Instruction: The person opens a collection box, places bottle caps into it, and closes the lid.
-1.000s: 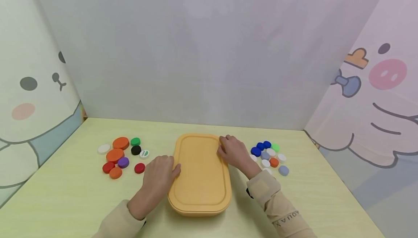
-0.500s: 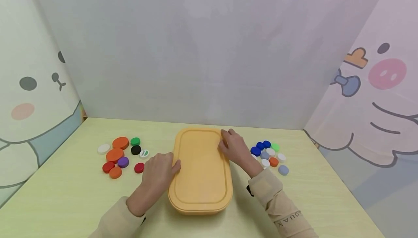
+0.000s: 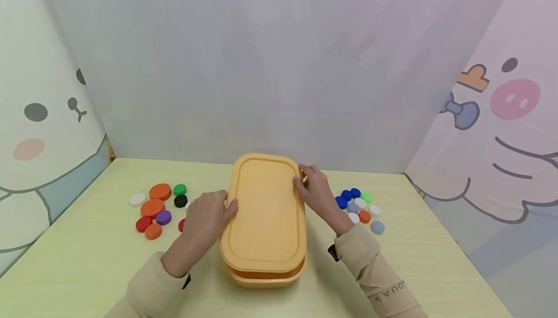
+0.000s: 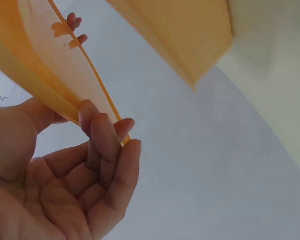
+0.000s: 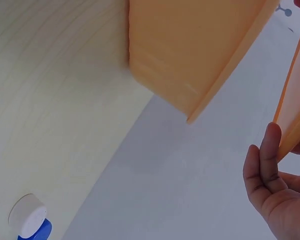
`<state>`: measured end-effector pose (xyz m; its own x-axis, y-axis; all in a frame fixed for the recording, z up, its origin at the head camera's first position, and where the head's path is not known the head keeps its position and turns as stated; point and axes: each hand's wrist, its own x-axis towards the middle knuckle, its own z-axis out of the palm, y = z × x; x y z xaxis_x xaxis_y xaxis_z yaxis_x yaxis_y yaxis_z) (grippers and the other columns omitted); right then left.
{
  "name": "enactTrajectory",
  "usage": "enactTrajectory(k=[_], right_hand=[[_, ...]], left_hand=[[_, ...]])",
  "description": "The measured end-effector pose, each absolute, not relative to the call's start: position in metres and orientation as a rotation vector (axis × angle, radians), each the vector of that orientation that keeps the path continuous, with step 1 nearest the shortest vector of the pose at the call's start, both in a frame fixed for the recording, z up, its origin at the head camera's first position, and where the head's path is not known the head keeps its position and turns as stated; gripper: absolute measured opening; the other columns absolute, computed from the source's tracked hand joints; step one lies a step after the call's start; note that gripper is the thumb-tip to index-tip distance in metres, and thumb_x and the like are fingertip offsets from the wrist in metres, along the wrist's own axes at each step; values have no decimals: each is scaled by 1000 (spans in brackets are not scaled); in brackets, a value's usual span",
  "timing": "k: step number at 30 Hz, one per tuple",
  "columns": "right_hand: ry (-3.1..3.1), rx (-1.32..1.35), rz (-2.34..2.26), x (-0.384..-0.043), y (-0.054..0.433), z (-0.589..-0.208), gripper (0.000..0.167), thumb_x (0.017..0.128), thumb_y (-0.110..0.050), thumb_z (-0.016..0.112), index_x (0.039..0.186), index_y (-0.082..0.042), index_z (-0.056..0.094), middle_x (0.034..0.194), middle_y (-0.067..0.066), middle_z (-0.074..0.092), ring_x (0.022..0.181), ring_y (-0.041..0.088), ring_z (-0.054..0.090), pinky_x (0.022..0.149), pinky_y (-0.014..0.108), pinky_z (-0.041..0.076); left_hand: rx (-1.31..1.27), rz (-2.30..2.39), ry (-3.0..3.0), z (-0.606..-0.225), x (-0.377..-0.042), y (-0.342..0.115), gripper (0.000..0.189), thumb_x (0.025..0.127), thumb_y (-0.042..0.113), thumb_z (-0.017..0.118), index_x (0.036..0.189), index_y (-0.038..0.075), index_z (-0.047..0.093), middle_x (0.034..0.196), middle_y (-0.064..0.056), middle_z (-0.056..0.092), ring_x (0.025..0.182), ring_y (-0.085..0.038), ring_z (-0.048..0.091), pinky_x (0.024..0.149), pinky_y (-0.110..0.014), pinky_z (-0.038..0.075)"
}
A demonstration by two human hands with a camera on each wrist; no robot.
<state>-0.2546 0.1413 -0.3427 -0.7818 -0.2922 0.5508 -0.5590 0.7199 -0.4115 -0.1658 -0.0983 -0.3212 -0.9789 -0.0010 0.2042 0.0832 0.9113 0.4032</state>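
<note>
A yellow-orange lid (image 3: 263,216) is held tilted over a matching rectangular plastic box (image 3: 267,281), with a dark gap between them at the near end. My left hand (image 3: 205,218) grips the lid's left edge, thumb on top. On the opposite edge my right hand (image 3: 318,194) pinches it near the far corner. From the left wrist view, fingers curl under the lid's rim and the box (image 4: 190,35) is apart from it. In the right wrist view the lid (image 5: 295,85) is clear of the box (image 5: 190,50). What the box contains is hidden.
Several loose bottle caps (image 3: 152,208) in orange, red, purple, black, green and white lie left of the box. Another group of caps (image 3: 353,206), mostly blue and white, lies at its right. A pale curtain (image 3: 270,75) stands behind the table (image 3: 414,260).
Both hands have raised the lid off the box and shifted it away toward the far side. A gap has appeared at the near end. The caps have stayed in place.
</note>
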Motion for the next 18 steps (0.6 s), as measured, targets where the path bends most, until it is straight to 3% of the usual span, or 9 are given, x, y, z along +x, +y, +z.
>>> enactTrajectory(k=[9,18], right_hand=[[-2408,638,983,-258,141,-337,43,87,-12,58,125,7,48,97,18,60,59,16,58,51,20,48],[-2423,619,1136,-268,142,-332,50,90,-14,54,134,4,37,105,18,54,56,15,53,50,20,44]], left_hand=[[-97,-639,-2814,-303,-173,-102,29,89,28,54,72,4,56,56,-4,47,45,-15,43,41,-23,31],[-168,-662,-2701,-284,-178,-102,31,88,30,58,73,3,57,61,-6,48,51,-17,43,44,-25,32]])
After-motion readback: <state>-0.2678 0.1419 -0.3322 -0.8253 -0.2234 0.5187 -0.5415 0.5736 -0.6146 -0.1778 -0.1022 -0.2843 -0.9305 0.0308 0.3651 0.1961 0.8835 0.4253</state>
